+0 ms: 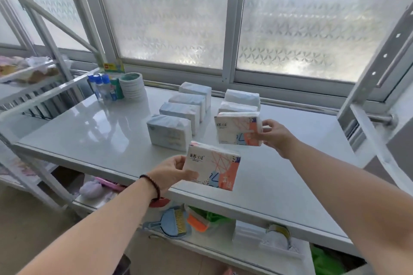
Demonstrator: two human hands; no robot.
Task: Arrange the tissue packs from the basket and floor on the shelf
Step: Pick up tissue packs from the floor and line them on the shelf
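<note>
Tissue packs: light, soft, slick wrap | hold by short ends | left hand (172, 173) grips near pack (212, 166) | right hand (273, 135) grips far pack (238, 128)

Single head camera riding on my head, looking forward and down across shelf (89, 131) toward frosted window (169, 27). Sitting close, at my arm's reach. Wide lens bending edges; lower shelf probably only partly showing.

Each hand grips a patterned tissue pack above the shelf (89, 131): the left hand (171, 173) near its front edge, the right hand (276, 135) beside two rows of packs.
</note>
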